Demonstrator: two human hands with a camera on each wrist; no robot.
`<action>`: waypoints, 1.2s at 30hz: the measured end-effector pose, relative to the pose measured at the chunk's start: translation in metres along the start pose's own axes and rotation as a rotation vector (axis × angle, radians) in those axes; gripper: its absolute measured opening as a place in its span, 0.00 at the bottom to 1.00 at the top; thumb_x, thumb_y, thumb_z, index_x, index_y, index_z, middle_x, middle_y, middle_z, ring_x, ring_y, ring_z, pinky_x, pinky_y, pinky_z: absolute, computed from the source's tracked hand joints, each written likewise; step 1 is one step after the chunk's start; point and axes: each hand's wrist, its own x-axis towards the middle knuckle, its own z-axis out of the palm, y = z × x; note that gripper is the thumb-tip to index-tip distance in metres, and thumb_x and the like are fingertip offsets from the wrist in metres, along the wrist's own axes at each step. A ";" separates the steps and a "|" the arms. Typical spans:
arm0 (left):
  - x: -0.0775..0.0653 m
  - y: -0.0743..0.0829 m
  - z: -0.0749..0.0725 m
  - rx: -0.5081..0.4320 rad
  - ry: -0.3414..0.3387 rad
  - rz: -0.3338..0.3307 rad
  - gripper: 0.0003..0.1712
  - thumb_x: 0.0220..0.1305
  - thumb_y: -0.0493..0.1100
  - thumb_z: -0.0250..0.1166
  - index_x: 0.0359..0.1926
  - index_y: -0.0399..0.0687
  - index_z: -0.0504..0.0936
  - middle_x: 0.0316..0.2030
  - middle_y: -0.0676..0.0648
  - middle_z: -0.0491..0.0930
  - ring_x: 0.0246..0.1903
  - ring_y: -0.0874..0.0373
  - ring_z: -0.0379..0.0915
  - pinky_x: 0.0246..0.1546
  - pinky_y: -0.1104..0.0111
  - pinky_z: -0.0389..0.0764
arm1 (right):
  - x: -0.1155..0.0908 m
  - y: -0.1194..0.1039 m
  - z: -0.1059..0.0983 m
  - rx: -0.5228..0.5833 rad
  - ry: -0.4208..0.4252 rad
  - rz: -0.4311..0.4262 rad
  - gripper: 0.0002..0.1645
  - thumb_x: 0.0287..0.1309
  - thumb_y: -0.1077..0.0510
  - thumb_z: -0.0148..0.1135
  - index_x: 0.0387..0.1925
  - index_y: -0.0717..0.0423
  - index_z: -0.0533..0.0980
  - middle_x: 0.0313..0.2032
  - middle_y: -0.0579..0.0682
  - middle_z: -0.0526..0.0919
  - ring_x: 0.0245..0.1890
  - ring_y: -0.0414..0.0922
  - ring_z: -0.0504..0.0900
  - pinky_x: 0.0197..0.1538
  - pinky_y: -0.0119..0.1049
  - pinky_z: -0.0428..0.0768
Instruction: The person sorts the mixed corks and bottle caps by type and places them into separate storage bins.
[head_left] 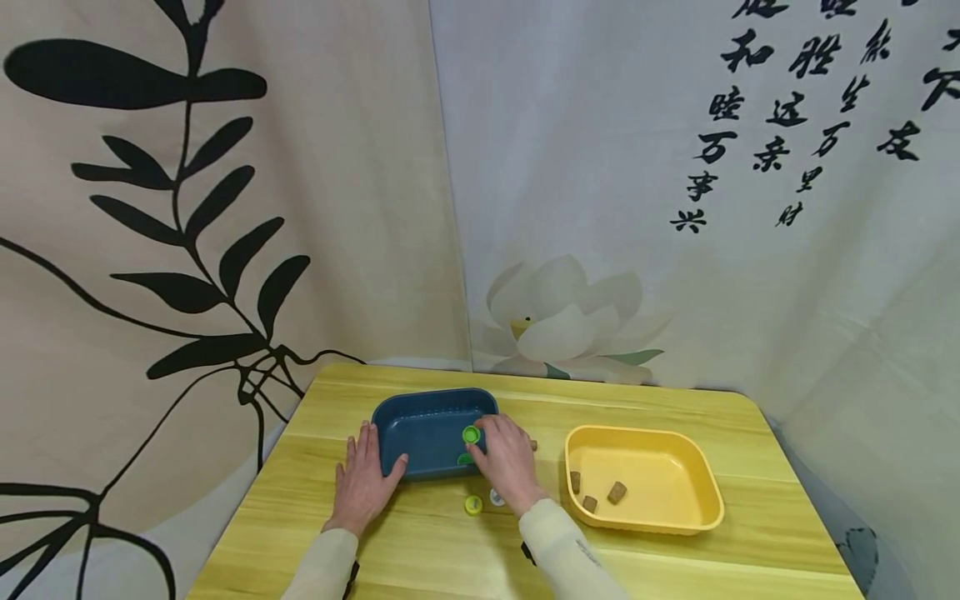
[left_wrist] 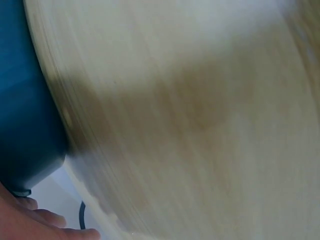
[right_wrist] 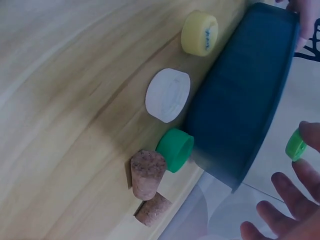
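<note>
My right hand pinches a light green bottle cap between thumb and forefinger, over the right side of the blue tray. In the right wrist view this cap is held above the tray's rim, and the other fingers are spread. My left hand lies with extended fingers along the tray's left end, its thumb at the near rim. A second green cap shows inside the tray near its front wall. On the table in front are a yellow cap and a white cap.
Right of the blue tray stands a yellow tray with several brown corks in its left part. In the right wrist view a darker green cap and two corks lie on the table beside the blue tray.
</note>
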 end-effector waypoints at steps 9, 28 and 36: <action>0.000 0.000 0.001 -0.003 -0.007 -0.007 0.54 0.65 0.68 0.54 0.75 0.38 0.45 0.75 0.39 0.40 0.71 0.33 0.38 0.59 0.30 0.50 | 0.007 -0.001 0.011 -0.069 -0.071 0.038 0.22 0.54 0.44 0.70 0.46 0.50 0.80 0.49 0.49 0.81 0.62 0.56 0.70 0.57 0.62 0.70; -0.001 -0.001 0.001 0.011 0.004 -0.001 0.54 0.65 0.71 0.51 0.75 0.37 0.46 0.75 0.39 0.41 0.70 0.32 0.39 0.58 0.29 0.50 | -0.018 0.007 -0.002 -0.029 -0.085 0.059 0.28 0.59 0.39 0.63 0.54 0.50 0.77 0.61 0.53 0.74 0.67 0.57 0.63 0.61 0.62 0.65; 0.001 -0.002 -0.001 0.006 -0.017 0.004 0.56 0.64 0.75 0.45 0.75 0.38 0.44 0.75 0.39 0.37 0.70 0.31 0.37 0.58 0.29 0.49 | -0.048 0.019 -0.026 -0.032 -0.043 0.008 0.29 0.59 0.38 0.63 0.55 0.51 0.76 0.62 0.53 0.73 0.67 0.57 0.63 0.61 0.58 0.67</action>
